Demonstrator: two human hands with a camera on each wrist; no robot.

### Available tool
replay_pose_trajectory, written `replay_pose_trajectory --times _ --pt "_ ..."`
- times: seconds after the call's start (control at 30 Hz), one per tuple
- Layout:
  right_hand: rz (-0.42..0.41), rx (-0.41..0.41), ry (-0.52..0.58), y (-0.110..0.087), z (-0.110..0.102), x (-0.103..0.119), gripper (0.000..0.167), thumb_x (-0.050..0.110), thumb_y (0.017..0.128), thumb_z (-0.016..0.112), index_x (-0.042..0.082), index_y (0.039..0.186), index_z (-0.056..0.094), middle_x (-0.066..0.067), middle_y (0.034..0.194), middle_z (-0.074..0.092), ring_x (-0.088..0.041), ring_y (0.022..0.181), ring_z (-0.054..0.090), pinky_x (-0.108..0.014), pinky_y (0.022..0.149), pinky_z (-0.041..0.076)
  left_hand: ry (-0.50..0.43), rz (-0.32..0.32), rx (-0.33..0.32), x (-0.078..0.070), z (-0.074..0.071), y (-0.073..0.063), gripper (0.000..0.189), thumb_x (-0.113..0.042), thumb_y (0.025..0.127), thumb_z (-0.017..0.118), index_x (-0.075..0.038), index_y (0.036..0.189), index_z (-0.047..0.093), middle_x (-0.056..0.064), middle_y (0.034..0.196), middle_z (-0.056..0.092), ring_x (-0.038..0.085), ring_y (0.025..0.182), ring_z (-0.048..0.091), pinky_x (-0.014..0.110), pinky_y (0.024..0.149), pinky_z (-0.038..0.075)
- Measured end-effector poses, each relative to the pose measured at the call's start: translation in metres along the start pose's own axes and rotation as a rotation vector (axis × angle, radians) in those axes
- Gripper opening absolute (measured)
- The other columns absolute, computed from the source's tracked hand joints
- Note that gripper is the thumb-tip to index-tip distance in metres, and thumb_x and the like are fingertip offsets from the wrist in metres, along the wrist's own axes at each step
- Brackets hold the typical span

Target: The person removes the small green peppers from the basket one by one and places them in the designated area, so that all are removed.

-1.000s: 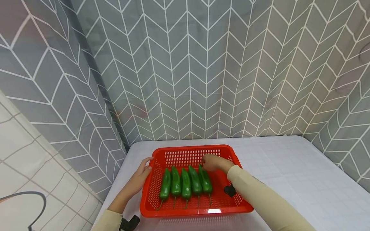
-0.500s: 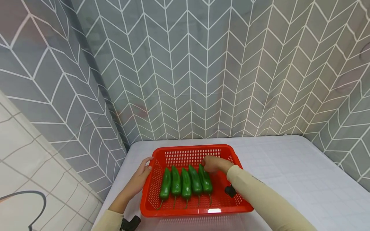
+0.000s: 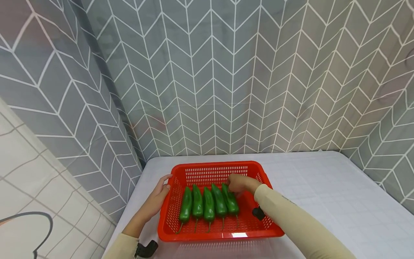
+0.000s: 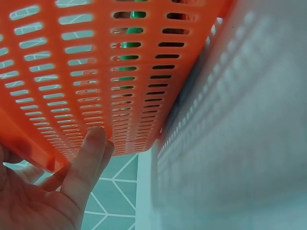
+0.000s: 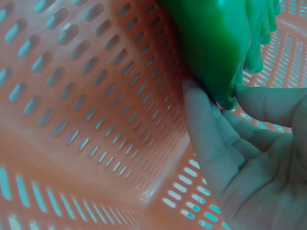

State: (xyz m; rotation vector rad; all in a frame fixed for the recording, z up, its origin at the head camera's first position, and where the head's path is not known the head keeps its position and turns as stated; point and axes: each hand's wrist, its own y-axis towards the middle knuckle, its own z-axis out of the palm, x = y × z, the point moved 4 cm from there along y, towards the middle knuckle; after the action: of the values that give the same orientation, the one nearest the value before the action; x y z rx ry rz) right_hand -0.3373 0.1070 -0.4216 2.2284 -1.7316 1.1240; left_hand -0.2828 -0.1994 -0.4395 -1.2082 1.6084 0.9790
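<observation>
Several long green peppers (image 3: 208, 207) lie side by side in a red perforated basket (image 3: 249, 234), their stems towards me. At the far tip of the rightmost pepper (image 3: 232, 205) is my right hand (image 3: 240, 182). The right wrist view shows its thumb and fingers pinching that pointed tip (image 5: 225, 96) close to the basket floor. My left hand (image 3: 158, 196) rests at the basket's left side. Its fairly straight fingers (image 4: 84, 163) touch the outer wall near the rim in the left wrist view.
The basket stands on a table with a white cloth (image 3: 323, 194). Below its near edge lies a pale, see-through slotted object (image 3: 223, 248), partly out of frame. A grey patterned curtain (image 3: 207, 90) hangs behind the table. A dark cable (image 3: 48, 219) shows at lower left.
My right hand has shifted very slightly to the right at the rightmost pepper's tip. The left hand, the basket and the other peppers keep their places.
</observation>
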Motion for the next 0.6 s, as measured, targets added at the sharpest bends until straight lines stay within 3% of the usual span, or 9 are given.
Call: replay_pose_trajectory --times 0.6 --pt "-0.032 -0.005 -0.051 0.0045 -0.0048 0.0007 0.021 -0.004 0.094 0.066 -0.006 0.115 0.068 -0.012 0.092 0.067 -0.023 0.074 0.070 -0.039 0.066 0.062 0.021 0.023 0.001 0.0003 -0.0003 0.0001 0.044 -0.021 0.111 0.038 -0.010 0.154 0.030 0.025 0.132 0.057 0.032 0.107 0.066 0.037 0.085 0.059"
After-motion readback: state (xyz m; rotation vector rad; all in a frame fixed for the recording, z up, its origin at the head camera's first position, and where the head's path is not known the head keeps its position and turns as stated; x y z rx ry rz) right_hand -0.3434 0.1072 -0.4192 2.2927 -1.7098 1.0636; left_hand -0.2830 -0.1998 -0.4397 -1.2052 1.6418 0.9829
